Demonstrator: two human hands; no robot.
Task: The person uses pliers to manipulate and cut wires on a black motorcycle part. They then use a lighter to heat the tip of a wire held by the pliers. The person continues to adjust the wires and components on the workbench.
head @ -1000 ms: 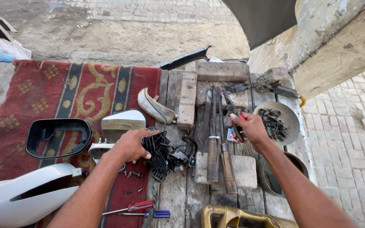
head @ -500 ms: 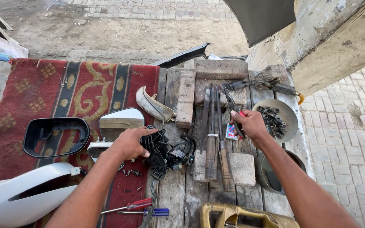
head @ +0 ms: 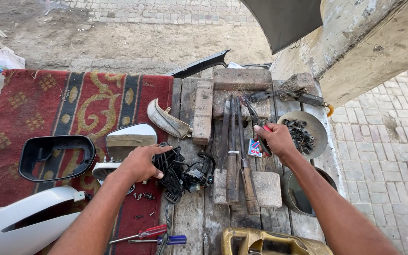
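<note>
My left hand [head: 140, 163] rests on a black plastic mirror mechanism [head: 178, 171] with wires, lying on the wooden board beside a mirror glass [head: 129, 140]. My right hand [head: 276, 140] grips red-handled pliers [head: 257, 123], their jaws pointing away from me over the board. A metal bowl of dark bolts [head: 304, 131] sits just right of that hand. Several long chisels or files [head: 235, 151] lie between my two hands.
A black mirror frame [head: 55, 157] and a white mirror cover [head: 22, 222] lie on the red patterned rug [head: 62, 101]. Bricks [head: 241, 79], a chrome trim piece [head: 166, 122], two screwdrivers [head: 149, 235], loose screws and a yellow canister [head: 265, 242] surround the work area. Brick paving lies to the right.
My right hand has lifted the pliers slightly toward the bowl. My left hand stays on the black mechanism, and the view has shifted a little.
</note>
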